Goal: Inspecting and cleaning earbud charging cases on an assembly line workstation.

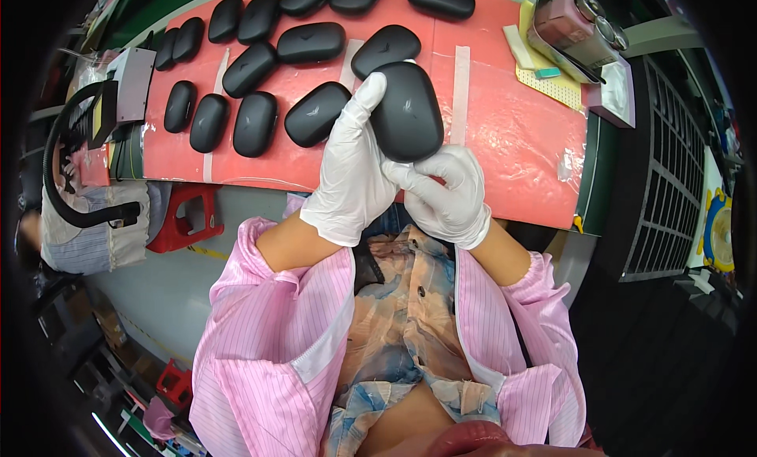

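My white-gloved left hand (347, 173) grips a black rounded hard case (407, 114), thumb along its left edge, and holds it up over the near side of the table. A small pale mark shows on its smooth face. Just below the case, my gloved right hand (448, 195) is closed, thumb and fingers pinched together; whatever they hold, if anything, is hidden. Its fingertips are by my left hand and the case's lower edge. Another black case (315, 114) lies just left of my left hand, and one more black case (386, 50) lies partly behind the held one.
Several similar cases (255, 124) lie spread over the pink-covered table (516, 161). At the back right stand a clear holder with bottles (564, 27), yellow pads (552, 82) and a tissue box (613, 94). A grey box (134, 78) and black curved tube (59, 181) flank the left end, near a red stool (189, 216).
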Available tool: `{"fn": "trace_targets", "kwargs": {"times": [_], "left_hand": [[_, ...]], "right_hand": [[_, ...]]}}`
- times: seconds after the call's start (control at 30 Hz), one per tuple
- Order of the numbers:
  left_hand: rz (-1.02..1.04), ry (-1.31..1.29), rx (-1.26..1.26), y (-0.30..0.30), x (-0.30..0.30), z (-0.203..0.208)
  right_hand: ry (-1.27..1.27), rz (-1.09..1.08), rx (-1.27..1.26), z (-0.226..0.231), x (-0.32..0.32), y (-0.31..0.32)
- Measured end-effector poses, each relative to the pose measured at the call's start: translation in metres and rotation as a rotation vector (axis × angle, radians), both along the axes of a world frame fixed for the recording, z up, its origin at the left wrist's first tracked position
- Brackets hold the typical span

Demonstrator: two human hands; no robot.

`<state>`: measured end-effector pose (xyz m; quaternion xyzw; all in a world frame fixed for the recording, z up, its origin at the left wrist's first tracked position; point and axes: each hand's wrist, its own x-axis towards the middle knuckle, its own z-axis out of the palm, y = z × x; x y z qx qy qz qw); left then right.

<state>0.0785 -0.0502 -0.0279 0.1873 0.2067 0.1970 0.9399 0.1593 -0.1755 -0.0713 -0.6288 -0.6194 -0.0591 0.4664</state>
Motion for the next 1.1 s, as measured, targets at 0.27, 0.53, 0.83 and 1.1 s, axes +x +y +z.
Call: {"fn": "trace_targets", "kwargs": {"times": [0.27,0.53,0.83,1.1], "left_hand": [[-0.035,0.050,0.050,-0.009,-0.001,0.022],[-0.028,-0.059,0.043,-0.003,-0.002,0.015],[0.029,0.065,0.045,0.001,-0.001,0.018],[-0.191,0.099,0.083,0.000,0.002,-0.008]], "right_hand": [[0.186,-0.203,0.174,0.054,0.052,0.017],[0.016,0.096,-0.039,0.013,0.016,-0.009],[0.458,-0.163,-0.008,0.025,0.047,-0.021],[0.506,0.017,-0.028,0.063,0.055,0.037]]}}
